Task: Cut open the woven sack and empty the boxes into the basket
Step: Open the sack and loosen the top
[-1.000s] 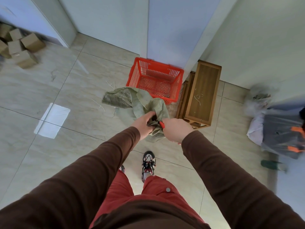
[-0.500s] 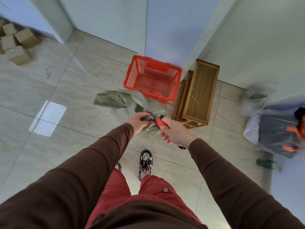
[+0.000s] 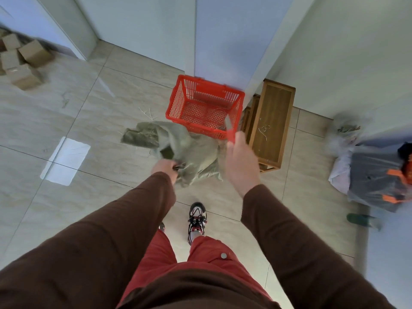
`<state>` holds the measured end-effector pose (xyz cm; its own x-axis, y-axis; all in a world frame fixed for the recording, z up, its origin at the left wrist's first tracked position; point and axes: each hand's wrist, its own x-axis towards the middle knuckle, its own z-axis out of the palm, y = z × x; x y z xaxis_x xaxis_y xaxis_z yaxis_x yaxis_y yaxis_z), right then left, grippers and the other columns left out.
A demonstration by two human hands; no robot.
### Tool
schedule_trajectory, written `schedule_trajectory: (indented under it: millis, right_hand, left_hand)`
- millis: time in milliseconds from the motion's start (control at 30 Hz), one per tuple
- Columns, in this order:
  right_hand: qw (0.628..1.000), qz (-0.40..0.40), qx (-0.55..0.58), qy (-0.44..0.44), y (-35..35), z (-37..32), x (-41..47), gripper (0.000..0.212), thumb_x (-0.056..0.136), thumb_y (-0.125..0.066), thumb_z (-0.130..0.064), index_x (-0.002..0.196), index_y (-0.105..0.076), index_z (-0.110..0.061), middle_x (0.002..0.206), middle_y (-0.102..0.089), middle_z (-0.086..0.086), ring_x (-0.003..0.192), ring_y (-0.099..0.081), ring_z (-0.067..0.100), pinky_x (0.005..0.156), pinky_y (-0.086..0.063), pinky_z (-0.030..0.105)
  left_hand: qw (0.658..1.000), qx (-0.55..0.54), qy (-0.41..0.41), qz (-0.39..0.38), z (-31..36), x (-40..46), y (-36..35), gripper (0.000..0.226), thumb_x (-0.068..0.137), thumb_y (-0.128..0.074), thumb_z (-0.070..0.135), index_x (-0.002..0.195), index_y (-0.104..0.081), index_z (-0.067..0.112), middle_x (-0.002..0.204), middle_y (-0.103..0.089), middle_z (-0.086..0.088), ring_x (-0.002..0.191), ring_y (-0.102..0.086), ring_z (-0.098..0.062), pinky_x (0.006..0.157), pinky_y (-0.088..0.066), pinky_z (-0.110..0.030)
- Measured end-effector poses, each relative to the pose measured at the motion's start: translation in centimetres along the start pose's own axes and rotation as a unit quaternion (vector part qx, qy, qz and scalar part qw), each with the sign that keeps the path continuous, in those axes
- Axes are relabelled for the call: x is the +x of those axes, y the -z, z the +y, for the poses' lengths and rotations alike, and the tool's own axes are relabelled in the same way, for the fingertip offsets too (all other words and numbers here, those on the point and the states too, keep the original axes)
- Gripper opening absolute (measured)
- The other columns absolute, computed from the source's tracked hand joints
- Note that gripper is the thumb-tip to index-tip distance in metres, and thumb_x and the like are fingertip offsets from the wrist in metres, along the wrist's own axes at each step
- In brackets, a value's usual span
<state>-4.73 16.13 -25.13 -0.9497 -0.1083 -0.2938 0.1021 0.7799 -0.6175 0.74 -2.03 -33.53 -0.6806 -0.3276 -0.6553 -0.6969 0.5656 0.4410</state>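
A limp grey-green woven sack [image 3: 191,150] lies crumpled on the tiled floor in front of a red plastic basket [image 3: 176,101]. My left hand [image 3: 166,167] grips the sack's near edge low down. My right hand [image 3: 239,159] is raised to the right of the sack and holds a red-handled knife [image 3: 229,128], its blade pointing up over the basket's right front corner. The basket holds only a few stray threads. Several cardboard boxes [image 3: 20,59] lie in a pile at the far left by the wall.
A low wooden stand [image 3: 270,121] sits right of the basket against the wall corner. A bundle of bagged clothing [image 3: 376,175] lies at the right. A white sheet [image 3: 65,160] lies on the floor at the left. My shoe [image 3: 196,219] is below the sack.
My right hand has pulled the knife away from the sack's neck and lifted it up to the right. The sack has dropped lower and spread on the floor; my left hand still holds it.
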Motion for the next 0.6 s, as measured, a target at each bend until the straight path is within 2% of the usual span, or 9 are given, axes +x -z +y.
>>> schedule_trajectory:
  millis: [33, 167, 300, 333, 367, 433, 467, 533, 600]
  right_hand:
    - [1.0, 0.003, 0.006, 0.015, 1.0, -0.2, 1.1, 0.016, 0.112, -0.035, -0.03, 0.12, -0.046, -0.021, 0.086, -0.063, -0.002, 0.068, -0.063, 0.015, 0.061, -0.053, 0.035]
    - [0.985, -0.171, -0.02, -0.012, 1.3, -0.5, 2.6, 0.018, 0.105, -0.047, -0.035, 0.108, -0.057, -0.021, 0.095, -0.066, 0.004, 0.083, -0.065, 0.026, 0.077, -0.057, 0.046]
    - [0.986, -0.166, 0.013, -0.013, -1.7, -0.6, 1.6, 0.032, 0.088, -0.067, -0.053, 0.095, -0.057, -0.024, 0.09, -0.058, -0.002, 0.082, -0.061, 0.023, 0.07, -0.048, 0.037]
    - [0.986, -0.164, 0.029, -0.017, -2.3, -0.7, 1.7, 0.039, 0.085, -0.07, -0.058, 0.103, -0.061, -0.025, 0.098, -0.06, -0.003, 0.09, -0.061, 0.022, 0.074, -0.047, 0.035]
    - [0.985, -0.17, 0.029, -0.018, -2.8, -0.8, 2.0, 0.057, 0.082, -0.074, -0.061, 0.123, -0.061, -0.024, 0.115, -0.063, -0.001, 0.103, -0.063, 0.022, 0.082, -0.048, 0.035]
    - [0.983, -0.183, 0.0, -0.029, -3.6, -0.9, 2.4, 0.093, 0.078, -0.077, -0.061, 0.154, -0.042, -0.022, 0.144, -0.057, 0.004, 0.127, -0.059, 0.027, 0.1, -0.048, 0.04]
    - [0.982, -0.182, -0.015, -0.042, -4.1, -0.7, 2.7, 0.096, 0.079, -0.078, -0.057, 0.158, -0.036, -0.023, 0.149, -0.054, 0.005, 0.131, -0.057, 0.028, 0.103, -0.048, 0.041]
    - [0.982, -0.166, -0.03, -0.086, -4.7, 0.3, 3.3, 0.076, 0.088, -0.075, -0.043, 0.154, -0.044, -0.022, 0.145, -0.06, 0.007, 0.128, -0.06, 0.031, 0.102, -0.047, 0.04]
    - [0.981, -0.122, 0.012, -0.15, -5.0, 2.1, 4.1, 0.038, 0.096, -0.069, -0.032, 0.129, -0.065, -0.014, 0.121, -0.071, 0.012, 0.109, -0.068, 0.034, 0.092, -0.05, 0.039]
  left_hand:
    - [1.0, 0.021, 0.004, -0.005, -1.2, -0.2, 0.1, 0.032, 0.098, -0.054, 0.006, 0.127, -0.067, 0.009, 0.127, -0.068, -0.013, 0.117, -0.062, -0.033, 0.094, -0.047, -0.032]
    - [0.995, 0.056, -0.084, -0.003, -0.5, -0.5, -0.4, 0.025, 0.093, -0.058, 0.003, 0.112, -0.073, 0.006, 0.115, -0.069, -0.014, 0.108, -0.064, -0.033, 0.089, -0.043, -0.027]
    - [0.968, 0.086, -0.235, -0.001, 2.6, -0.9, -0.6, 0.03, 0.082, -0.063, -0.003, 0.106, -0.078, 0.007, 0.116, -0.068, -0.015, 0.113, -0.062, -0.033, 0.097, -0.042, -0.027]
    - [0.958, 0.114, -0.262, -0.017, 3.1, -1.3, -0.9, 0.035, 0.083, -0.061, -0.004, 0.113, -0.076, 0.009, 0.124, -0.067, -0.015, 0.119, -0.06, -0.034, 0.101, -0.041, -0.028]
    - [0.946, 0.156, -0.28, -0.035, 3.6, -1.7, -1.4, 0.041, 0.086, -0.058, -0.003, 0.122, -0.072, 0.012, 0.133, -0.063, -0.015, 0.126, -0.056, -0.034, 0.106, -0.039, -0.031]
    - [0.914, 0.249, -0.315, -0.058, 3.9, -2.7, -2.6, 0.046, 0.091, -0.056, 0.002, 0.133, -0.065, 0.018, 0.143, -0.057, -0.013, 0.134, -0.048, -0.033, 0.114, -0.035, -0.036]
    - [0.898, 0.273, -0.338, -0.064, 3.8, -3.1, -3.1, 0.045, 0.091, -0.057, 0.004, 0.132, -0.066, 0.019, 0.142, -0.058, -0.011, 0.135, -0.046, -0.033, 0.115, -0.034, -0.038]
    - [0.876, 0.285, -0.382, -0.074, 3.0, -4.1, -3.6, 0.04, 0.088, -0.06, 0.005, 0.125, -0.07, 0.019, 0.134, -0.061, -0.006, 0.13, -0.043, -0.028, 0.112, -0.037, -0.04]
    - [0.876, 0.262, -0.394, -0.088, 1.8, -5.0, -3.7, 0.038, 0.086, -0.062, 0.005, 0.12, -0.072, 0.018, 0.122, -0.062, -0.003, 0.118, -0.046, -0.024, 0.104, -0.042, -0.039]
